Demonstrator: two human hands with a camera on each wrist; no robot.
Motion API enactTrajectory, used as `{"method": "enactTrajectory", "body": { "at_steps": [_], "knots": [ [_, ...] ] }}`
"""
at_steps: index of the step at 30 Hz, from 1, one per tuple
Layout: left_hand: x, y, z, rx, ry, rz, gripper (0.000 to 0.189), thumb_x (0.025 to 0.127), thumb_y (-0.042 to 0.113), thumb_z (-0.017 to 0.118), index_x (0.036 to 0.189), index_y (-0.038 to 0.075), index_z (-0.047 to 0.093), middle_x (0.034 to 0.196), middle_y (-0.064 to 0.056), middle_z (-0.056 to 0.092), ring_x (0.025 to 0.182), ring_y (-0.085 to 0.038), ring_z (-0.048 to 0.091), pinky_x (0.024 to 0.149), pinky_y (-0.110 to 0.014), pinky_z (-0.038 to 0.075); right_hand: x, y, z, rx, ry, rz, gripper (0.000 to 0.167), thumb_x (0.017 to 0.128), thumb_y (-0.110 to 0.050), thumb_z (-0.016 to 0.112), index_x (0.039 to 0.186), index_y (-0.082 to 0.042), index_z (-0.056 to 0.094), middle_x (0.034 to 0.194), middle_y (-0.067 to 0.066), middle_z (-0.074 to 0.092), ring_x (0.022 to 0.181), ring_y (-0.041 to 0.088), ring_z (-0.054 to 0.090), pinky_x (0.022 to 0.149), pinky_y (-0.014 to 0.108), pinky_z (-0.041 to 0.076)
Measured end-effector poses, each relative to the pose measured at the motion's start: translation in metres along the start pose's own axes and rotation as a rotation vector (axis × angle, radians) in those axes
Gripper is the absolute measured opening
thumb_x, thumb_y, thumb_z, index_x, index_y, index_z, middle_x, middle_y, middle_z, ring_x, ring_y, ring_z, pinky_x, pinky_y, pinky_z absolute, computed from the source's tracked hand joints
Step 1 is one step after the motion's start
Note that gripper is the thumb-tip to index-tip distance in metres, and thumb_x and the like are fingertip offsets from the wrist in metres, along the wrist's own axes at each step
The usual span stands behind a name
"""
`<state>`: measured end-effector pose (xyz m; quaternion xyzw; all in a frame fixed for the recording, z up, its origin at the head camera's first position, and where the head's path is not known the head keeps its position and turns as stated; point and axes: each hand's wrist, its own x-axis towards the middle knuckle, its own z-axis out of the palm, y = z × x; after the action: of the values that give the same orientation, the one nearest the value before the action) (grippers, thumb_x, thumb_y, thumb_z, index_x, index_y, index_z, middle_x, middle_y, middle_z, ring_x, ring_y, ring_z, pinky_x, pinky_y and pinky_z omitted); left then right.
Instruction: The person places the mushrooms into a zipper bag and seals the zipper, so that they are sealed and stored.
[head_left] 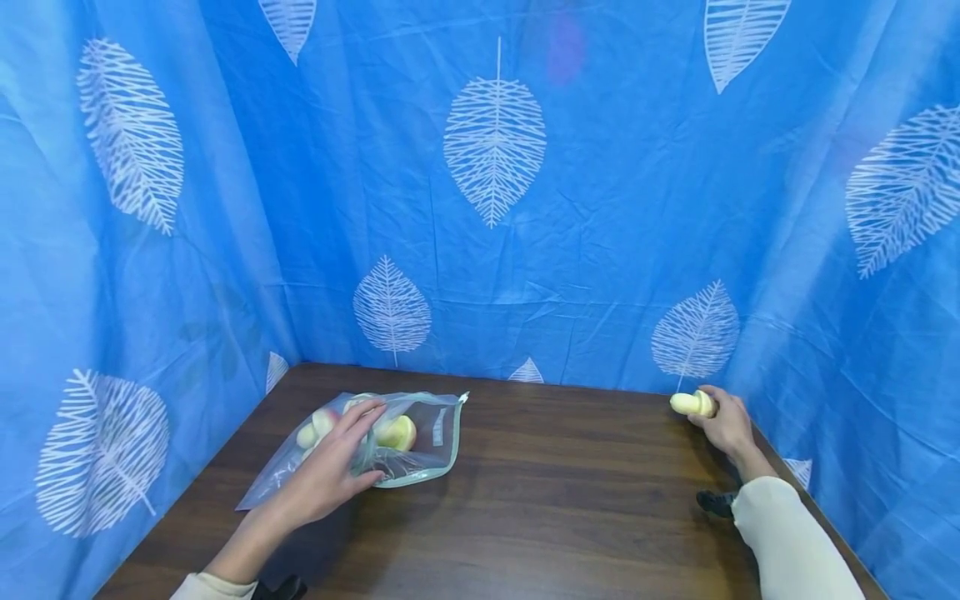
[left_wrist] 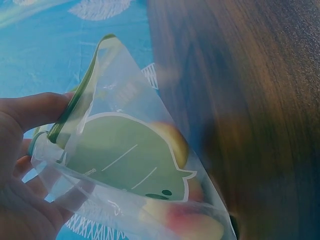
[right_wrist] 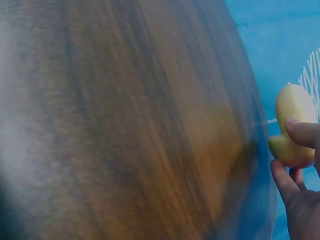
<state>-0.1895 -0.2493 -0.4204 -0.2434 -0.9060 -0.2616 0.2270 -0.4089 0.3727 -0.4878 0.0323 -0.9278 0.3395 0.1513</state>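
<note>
On the left of the table lies a clear zip bag (head_left: 442, 454) with a green-edged mouth and a green printed shape (left_wrist: 125, 155). Several pale yellow, pink-tinged fruit-like pieces (head_left: 396, 433) show through its plastic. My left hand (head_left: 330, 475) pinches the bag by its mouth, thumb over the green edge, some fingers behind the plastic. At the far right, my right hand (head_left: 727, 425) grips a pale yellow fruit-like piece (right_wrist: 294, 105), a rounded end above a wider, greenish-pink part; its exact kind is unclear. Thumb and fingertips hold the wider part, just above the table.
The dark wooden table (head_left: 555, 500) stretches between the two hands. A blue curtain (head_left: 600, 208) with white leaf prints hangs at the back and along both sides. Black straps (head_left: 716, 503) sit at the wrists beside pale sleeves (head_left: 795, 542).
</note>
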Motion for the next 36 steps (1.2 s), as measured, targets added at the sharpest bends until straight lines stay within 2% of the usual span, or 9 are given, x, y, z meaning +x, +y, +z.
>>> {"method": "enactTrajectory", "body": {
  "at_steps": [9, 18, 27, 36],
  "knots": [
    [0.0, -0.002, 0.003, -0.009, -0.002, -0.002, 0.089, 0.072, -0.002, 0.093, 0.148, -0.007, 0.047, 0.152, -0.02, 0.044, 0.135, -0.039, 0.048, 0.099, -0.053, 0.051, -0.007, -0.006, 0.005, 0.034, -0.035, -0.011, 0.066, 0.099, -0.009, 0.07, 0.152, 0.01, 0.035, 0.137, 0.041, 0.034, 0.119, 0.059, 0.042, 0.09, 0.069, 0.044],
    [0.0, -0.002, 0.001, -0.004, 0.014, 0.003, 0.09, 0.07, -0.002, 0.094, 0.147, -0.008, 0.048, 0.15, -0.021, 0.045, 0.133, -0.041, 0.049, 0.098, -0.054, 0.051, -0.005, -0.04, 0.011, 0.08, -0.017, -0.034, 0.068, 0.099, -0.013, 0.073, 0.152, 0.009, 0.036, 0.137, 0.038, 0.036, 0.12, 0.06, 0.052, 0.088, 0.062, 0.053],
    [0.0, -0.001, 0.001, -0.024, -0.001, -0.014, 0.09, 0.071, -0.002, 0.094, 0.147, -0.008, 0.047, 0.151, -0.022, 0.044, 0.135, -0.041, 0.047, 0.1, -0.055, 0.05, -0.01, -0.062, 0.017, 0.107, -0.049, -0.088, 0.067, 0.099, -0.014, 0.073, 0.152, 0.006, 0.039, 0.134, 0.034, 0.039, 0.121, 0.057, 0.054, 0.087, 0.058, 0.056],
    [0.0, 0.0, 0.001, -0.007, -0.004, 0.002, 0.089, 0.072, -0.002, 0.093, 0.147, -0.008, 0.047, 0.151, -0.022, 0.044, 0.135, -0.041, 0.048, 0.099, -0.054, 0.05, -0.014, -0.08, 0.025, 0.145, -0.076, -0.157, 0.064, 0.097, -0.011, 0.076, 0.15, 0.005, 0.044, 0.13, 0.03, 0.043, 0.119, 0.055, 0.056, 0.089, 0.057, 0.056]
  ]
}}
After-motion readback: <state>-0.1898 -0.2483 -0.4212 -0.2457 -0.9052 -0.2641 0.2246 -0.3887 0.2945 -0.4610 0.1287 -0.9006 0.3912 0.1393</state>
